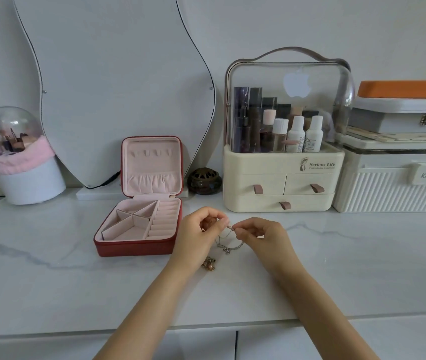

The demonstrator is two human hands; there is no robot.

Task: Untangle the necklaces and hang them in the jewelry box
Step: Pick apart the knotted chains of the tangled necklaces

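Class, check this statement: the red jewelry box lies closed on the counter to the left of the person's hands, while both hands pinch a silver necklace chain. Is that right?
Not quite. The head view shows the red jewelry box open, its lid upright and pink lining showing. The rest holds: it lies left of the hands, and the left hand and right hand pinch the silver necklace chain.

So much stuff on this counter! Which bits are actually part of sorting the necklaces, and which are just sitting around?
Part of the job:
- silver chain, pinched by left hand and right hand
- gold-coloured jewelry lying on the counter
- open red jewelry box, its hooks bare

Just lying about:
- cosmetics organizer
- wavy mirror
- brush holder
- dark lidded pot
- white storage boxes
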